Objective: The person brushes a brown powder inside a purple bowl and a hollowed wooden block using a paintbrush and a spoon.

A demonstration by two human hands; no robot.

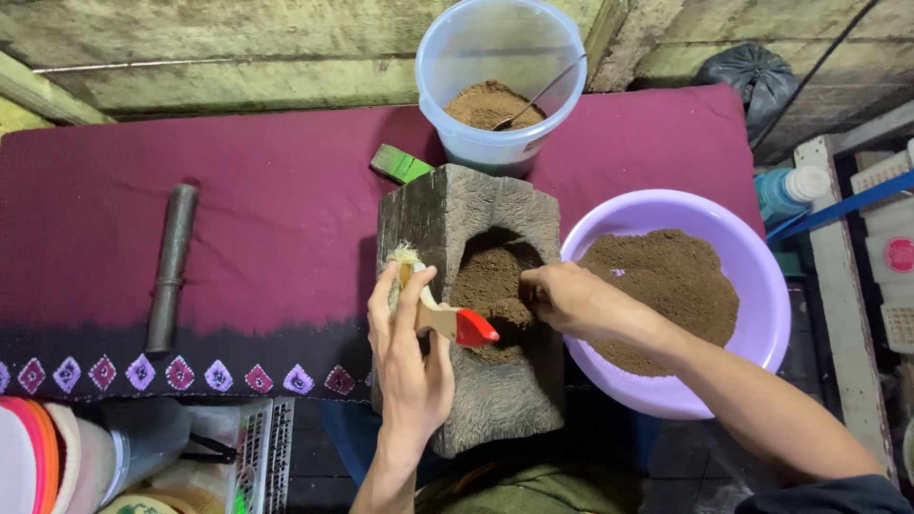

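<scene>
Fingers (pixel 411 295) of left hand (pixel 409 366) wrapped round a small brush (pixel 446 319) w/ wooden handle & red tip, bristles up against left wall of the grey wooden mortar block (pixel 476 400), centre frame. Right hand (pixel 562 297) fingers curled down into the block's hollow, in brown powder (pixel 486 286); can't tell if clenched on anything. Lilac basin (pixel 762 276) w/ more powder touches block's right side. Clear tub (pixel 500 48) w/ powder & spoon (pixel 543 93) sits top centre, behind block. Green piece (pixel 400 164) just left of tub. Dark pestle rod (pixel 171 266) lies well apart, left, on maroon cloth (pixel 267 219).
</scene>
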